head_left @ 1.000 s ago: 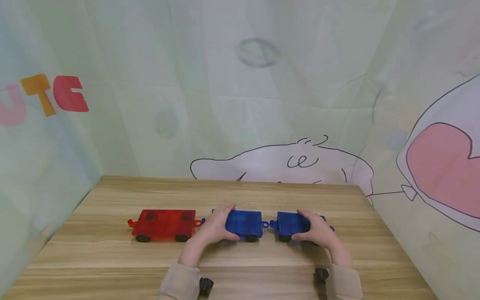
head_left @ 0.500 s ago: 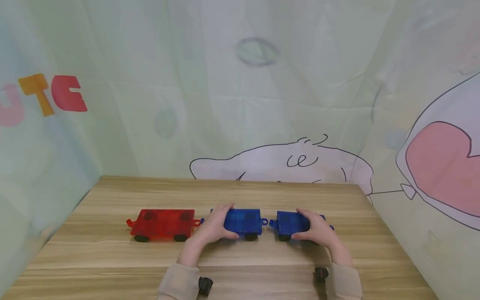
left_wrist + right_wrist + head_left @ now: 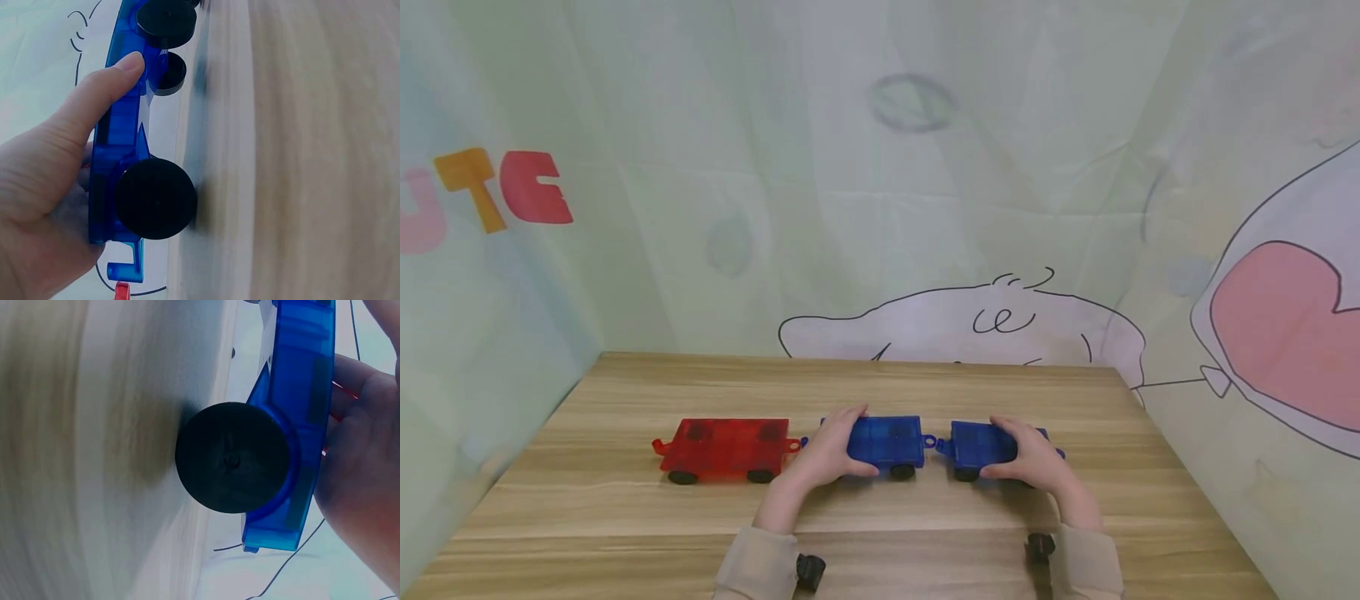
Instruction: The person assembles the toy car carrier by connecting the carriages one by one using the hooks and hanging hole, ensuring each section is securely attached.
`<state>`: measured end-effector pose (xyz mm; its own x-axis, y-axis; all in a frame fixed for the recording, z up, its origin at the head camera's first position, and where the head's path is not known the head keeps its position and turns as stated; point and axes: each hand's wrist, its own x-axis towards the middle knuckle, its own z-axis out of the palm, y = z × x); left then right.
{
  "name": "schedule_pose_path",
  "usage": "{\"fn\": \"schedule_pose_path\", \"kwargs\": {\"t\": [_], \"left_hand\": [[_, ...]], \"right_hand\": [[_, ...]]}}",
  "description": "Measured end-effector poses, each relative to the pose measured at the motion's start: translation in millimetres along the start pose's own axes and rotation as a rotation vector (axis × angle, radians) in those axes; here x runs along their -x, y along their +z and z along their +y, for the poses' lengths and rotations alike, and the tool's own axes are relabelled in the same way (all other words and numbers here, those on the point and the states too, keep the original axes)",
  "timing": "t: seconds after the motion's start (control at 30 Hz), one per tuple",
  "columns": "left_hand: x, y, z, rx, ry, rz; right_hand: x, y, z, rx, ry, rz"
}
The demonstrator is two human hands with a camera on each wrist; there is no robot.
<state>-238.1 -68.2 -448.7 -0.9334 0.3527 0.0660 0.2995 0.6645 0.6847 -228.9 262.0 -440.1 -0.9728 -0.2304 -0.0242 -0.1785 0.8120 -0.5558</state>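
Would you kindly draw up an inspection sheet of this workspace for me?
Surface: wood-grained table.
Job's things: a red car, the middle blue car and the right blue car in a row; whether their hitches join is unclear.
Clutter: nothing seen.
Grips: the person's left grip holds the middle blue car; the right grip holds the right blue car.
Cables: nothing seen.
Surroundings: pale cloth walls printed with letters and a balloon; a black device at each sleeve.
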Motion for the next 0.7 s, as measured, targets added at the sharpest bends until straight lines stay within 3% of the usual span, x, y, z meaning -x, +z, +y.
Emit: {"fn": "schedule_pose_path", "kwargs": {"t": [0.7], "left_hand": [[0.5, -0.2, -1.2, 0.016, 0.001, 0.008]], "right_hand": [[-1.9, 2.5, -3.2, -0.001, -0.001, -0.019]]}}
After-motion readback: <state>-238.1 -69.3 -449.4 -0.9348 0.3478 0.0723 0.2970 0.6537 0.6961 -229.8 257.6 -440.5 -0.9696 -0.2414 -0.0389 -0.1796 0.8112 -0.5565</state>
